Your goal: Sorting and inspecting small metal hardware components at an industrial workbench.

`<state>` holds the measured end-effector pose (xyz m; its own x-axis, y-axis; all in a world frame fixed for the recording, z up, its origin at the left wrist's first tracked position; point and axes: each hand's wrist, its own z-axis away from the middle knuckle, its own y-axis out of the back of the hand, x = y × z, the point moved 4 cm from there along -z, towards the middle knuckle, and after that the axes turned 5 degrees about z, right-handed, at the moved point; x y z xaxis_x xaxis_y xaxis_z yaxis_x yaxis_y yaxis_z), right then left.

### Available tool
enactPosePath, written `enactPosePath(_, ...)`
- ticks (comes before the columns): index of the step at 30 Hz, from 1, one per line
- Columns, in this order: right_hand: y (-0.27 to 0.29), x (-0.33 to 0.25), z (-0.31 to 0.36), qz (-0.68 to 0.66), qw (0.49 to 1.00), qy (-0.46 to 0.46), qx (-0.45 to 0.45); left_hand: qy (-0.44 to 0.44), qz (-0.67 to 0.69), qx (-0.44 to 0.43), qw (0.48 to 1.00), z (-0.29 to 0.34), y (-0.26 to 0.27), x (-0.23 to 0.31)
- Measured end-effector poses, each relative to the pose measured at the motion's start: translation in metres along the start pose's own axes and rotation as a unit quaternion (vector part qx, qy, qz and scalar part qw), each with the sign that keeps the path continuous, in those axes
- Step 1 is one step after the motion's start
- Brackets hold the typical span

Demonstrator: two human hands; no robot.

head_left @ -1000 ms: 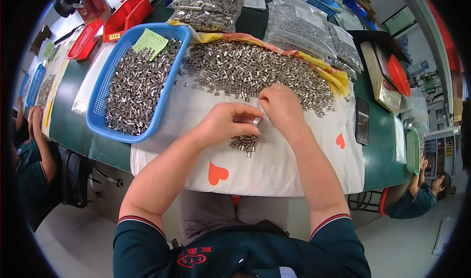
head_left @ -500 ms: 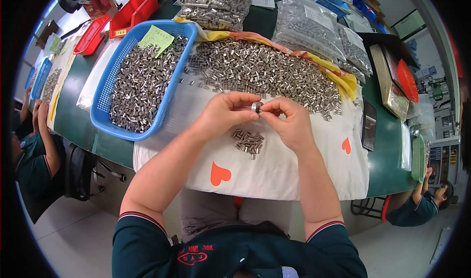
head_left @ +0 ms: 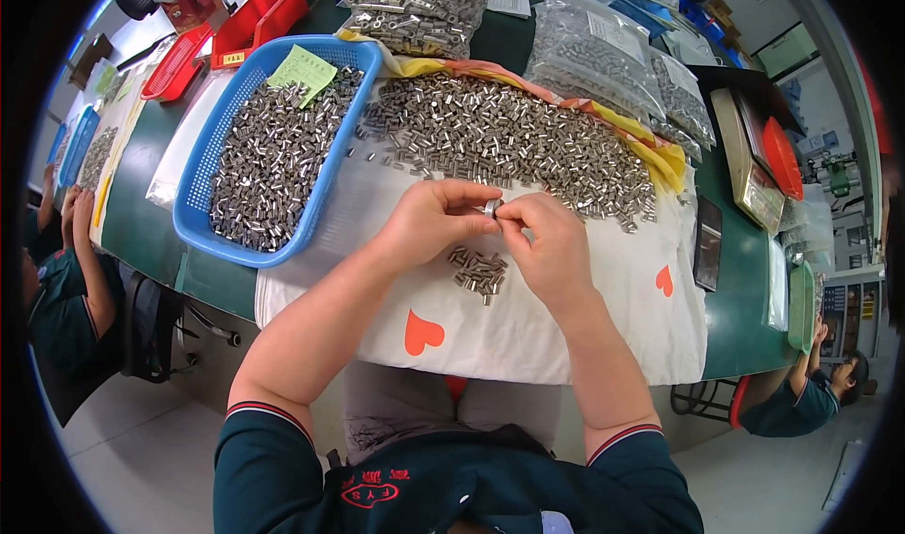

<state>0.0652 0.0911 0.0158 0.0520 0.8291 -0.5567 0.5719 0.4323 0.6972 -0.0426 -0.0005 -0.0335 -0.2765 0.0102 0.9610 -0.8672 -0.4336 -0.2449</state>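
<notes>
My left hand (head_left: 436, 221) pinches a small shiny metal ring (head_left: 491, 208) between thumb and index finger. Against the ring's right side press the closed fingertips of my right hand (head_left: 547, 244); whatever they hold is too small or hidden to name. Just below the hands, a little heap of short metal cylinders (head_left: 479, 272) lies on the white cloth (head_left: 556, 336). Beyond them spreads a large pile of similar cylinders (head_left: 509, 133). To the left stands a blue plastic basket (head_left: 311, 237) filled with more cylinders, a green paper slip (head_left: 304, 70) on top.
Clear bags of metal parts (head_left: 594, 49) stand behind the yellow-orange cloth edge (head_left: 665, 162). Red bins (head_left: 255, 25) are at the far left. A dark phone-like slab (head_left: 708, 242) lies at the right. Other people (head_left: 71, 298) sit at both sides.
My right hand has shifted slightly left, and its fingers have closed in nearer to the ring. My left hand keeps its pinch in nearly the same place.
</notes>
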Motion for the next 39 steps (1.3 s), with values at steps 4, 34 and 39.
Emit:
enactPosePath(4, 0.003, 0.002, 0.0, -0.03, 1.0, -0.004, -0.005, -0.003, 0.022, -0.007, 1.0, -0.001, -0.002, 0.0)
enactPosePath(34, -0.031, 0.032, -0.025, 0.179, 0.981, -0.04, -0.065, 0.017, -0.114, -0.145, 0.983, 0.01, -0.013, 0.008)
enactPosePath(39, -0.021, 0.034, -0.017, 0.208, 0.965, -0.071, -0.142, 0.036, -0.063, -0.147, 0.987, 0.006, -0.012, 0.004)
